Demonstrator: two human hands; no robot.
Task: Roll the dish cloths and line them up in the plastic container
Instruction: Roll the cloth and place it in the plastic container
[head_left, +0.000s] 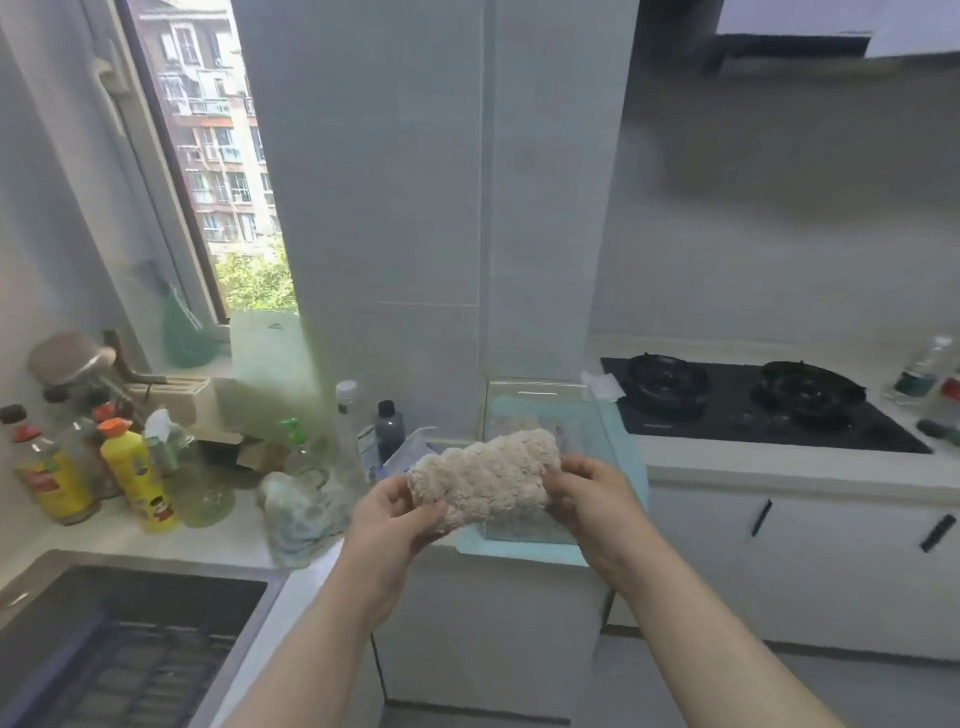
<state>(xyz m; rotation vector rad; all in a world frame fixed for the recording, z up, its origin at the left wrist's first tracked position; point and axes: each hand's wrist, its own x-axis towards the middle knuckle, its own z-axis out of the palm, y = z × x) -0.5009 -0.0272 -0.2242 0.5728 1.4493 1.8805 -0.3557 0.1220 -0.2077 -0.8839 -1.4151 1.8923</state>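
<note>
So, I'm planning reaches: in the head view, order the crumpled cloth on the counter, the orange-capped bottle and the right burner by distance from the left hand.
1. Crumpled cloth, just left of the left hand.
2. Orange-capped bottle, farther left.
3. Right burner, far off to the right.

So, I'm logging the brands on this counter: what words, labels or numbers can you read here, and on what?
No text here reads clearly.
The yellow bottle: red label patch, too blurred.
The red-capped bottle: red and yellow label, too blurred.
The clear bottle, far right: dark label, too blurred.
The dish cloth: no print.
</note>
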